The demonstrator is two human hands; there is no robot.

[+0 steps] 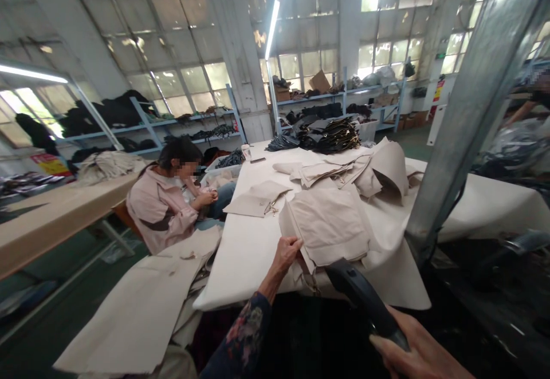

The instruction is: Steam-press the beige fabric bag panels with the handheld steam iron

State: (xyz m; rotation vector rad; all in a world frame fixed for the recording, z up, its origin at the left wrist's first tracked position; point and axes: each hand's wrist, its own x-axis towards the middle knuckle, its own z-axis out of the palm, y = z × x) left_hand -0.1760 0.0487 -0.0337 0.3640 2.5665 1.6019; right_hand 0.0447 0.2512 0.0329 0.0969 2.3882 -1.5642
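My left hand [286, 254] reaches onto the white table [249, 247] and pinches the near left edge of a folded beige fabric piece [329, 224]. My right hand [412, 351], low at the bottom right, is wrapped around the handle of a dark tool [363, 296] whose tip points at the fabric's near edge. More beige pieces [344, 170] lie further back on the table, and one with metal clips [258, 198] sits to the left.
A seated person in a pink jacket [161, 207] works at the table's left side. Beige sheets [141, 304] hang off the near left. Dark garments [329, 133] are stacked at the far end. A slanted metal post [468, 110] stands at the right. Shelves line the back wall.
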